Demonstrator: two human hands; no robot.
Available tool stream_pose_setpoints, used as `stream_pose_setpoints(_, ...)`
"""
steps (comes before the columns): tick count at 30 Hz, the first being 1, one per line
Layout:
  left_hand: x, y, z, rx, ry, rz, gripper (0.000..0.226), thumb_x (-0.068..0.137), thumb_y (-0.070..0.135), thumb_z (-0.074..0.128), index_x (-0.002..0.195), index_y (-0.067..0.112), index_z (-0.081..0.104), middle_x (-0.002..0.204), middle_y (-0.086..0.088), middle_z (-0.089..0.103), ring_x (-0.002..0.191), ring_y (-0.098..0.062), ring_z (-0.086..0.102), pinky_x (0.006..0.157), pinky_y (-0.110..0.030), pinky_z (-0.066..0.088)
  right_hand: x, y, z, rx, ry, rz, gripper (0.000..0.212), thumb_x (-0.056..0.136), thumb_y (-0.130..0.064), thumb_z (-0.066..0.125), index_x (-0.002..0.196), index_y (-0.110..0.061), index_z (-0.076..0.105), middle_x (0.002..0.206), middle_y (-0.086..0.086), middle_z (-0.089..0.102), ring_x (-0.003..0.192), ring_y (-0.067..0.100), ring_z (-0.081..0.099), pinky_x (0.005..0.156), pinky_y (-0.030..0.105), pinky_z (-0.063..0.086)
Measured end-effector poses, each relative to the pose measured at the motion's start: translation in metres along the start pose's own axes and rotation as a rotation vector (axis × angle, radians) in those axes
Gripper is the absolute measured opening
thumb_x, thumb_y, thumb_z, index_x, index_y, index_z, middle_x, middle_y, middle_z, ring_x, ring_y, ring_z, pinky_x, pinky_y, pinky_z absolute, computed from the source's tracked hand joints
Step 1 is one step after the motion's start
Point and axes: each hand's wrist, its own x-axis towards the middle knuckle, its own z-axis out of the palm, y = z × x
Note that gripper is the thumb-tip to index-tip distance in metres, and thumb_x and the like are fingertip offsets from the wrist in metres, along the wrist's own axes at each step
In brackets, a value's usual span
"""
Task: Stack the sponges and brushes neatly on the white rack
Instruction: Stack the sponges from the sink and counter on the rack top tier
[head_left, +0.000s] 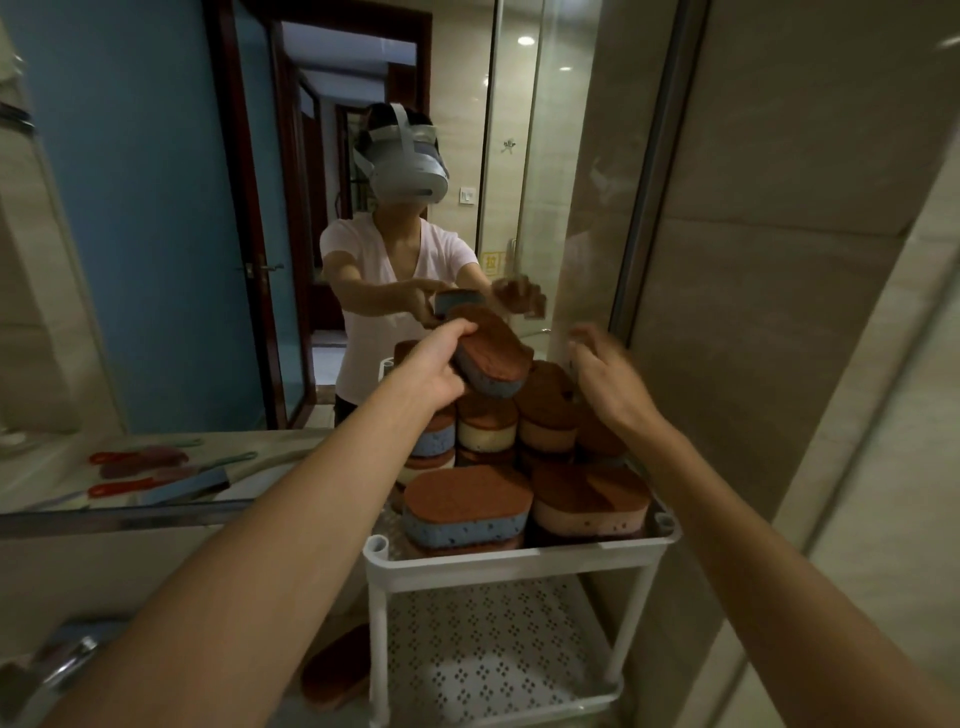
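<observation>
My left hand (434, 366) grips a blue sponge with a brown scrub top (491, 358) and holds it tilted above the pile. Stacked sponges, brown-topped over blue, cream and pink foam (470, 506), fill the top shelf of the white rack (519, 558). My right hand (605, 374) hovers just right of the pile with fingers spread, holding nothing. The rack's perforated lower shelf (493, 639) is bare.
A mirror behind the rack reflects a person in a headset. Knives with red and teal handles (156, 480) lie on the counter to the left. Another brown sponge (337, 670) lies on the counter beside the rack's lower left. A tiled wall (779, 312) stands close on the right.
</observation>
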Motion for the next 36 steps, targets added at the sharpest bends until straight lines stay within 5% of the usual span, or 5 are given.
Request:
stream_pose_setpoints(5,-0.004,-0.005,0.031,0.068,-0.04,0.013,0.04,0.092,0.005,0.053,0.131,0.005,0.048,0.134,-0.016,0.055,0.124,-0.029,0.053,0.094,-0.04,0.046,-0.006,-0.005,0.003,-0.17,-0.083,-0.203,0.053,0.085,-0.027,0.064,0.132,-0.016,0.04,0.125,0.004,0.056,0.102,0.008,0.05,0.078,0.018,0.036)
stream_pose_setpoints(8,-0.004,-0.012,0.036,0.214,-0.147,0.025,0.037,0.094,0.014,0.052,0.13,0.006,0.048,0.134,-0.016,0.054,0.124,-0.029,0.052,0.1,-0.04,0.044,-0.005,0.005,0.005,-0.184,0.049,-0.2,0.05,0.087,-0.025,0.063,0.13,-0.011,0.04,0.121,0.01,0.057,0.104,0.021,0.059,0.073,0.024,0.042)
stream_pose_setpoints(13,0.015,-0.03,0.015,1.443,-0.165,0.508,0.04,0.1,0.033,0.029,0.128,0.014,0.049,0.14,-0.011,0.046,0.13,-0.026,0.042,0.109,-0.044,0.031,-0.008,0.031,0.002,-0.47,0.192,-0.011,0.051,0.095,-0.029,0.045,0.143,-0.024,0.028,0.133,0.021,0.04,0.115,0.037,0.048,0.09,0.042,0.045)
stream_pose_setpoints(16,0.024,-0.047,-0.007,1.979,-0.316,0.373,0.052,0.1,0.043,0.018,0.149,0.026,0.017,0.16,-0.001,0.005,0.148,-0.023,0.001,0.117,-0.054,0.002,-0.008,0.038,0.004,-0.555,0.1,0.155,0.049,0.098,-0.03,0.039,0.145,-0.028,0.025,0.141,0.021,0.031,0.126,0.038,0.038,0.1,0.044,0.039)
stream_pose_setpoints(36,0.029,-0.05,-0.011,2.027,-0.326,0.335,0.057,0.098,0.05,0.016,0.15,0.026,0.01,0.16,0.001,0.003,0.148,-0.021,0.002,0.117,-0.047,0.003,-0.003,0.039,0.016,-0.817,-0.363,0.276,0.064,0.096,-0.028,0.04,0.148,-0.037,0.003,0.155,0.018,0.003,0.14,0.04,0.011,0.115,0.048,0.015)
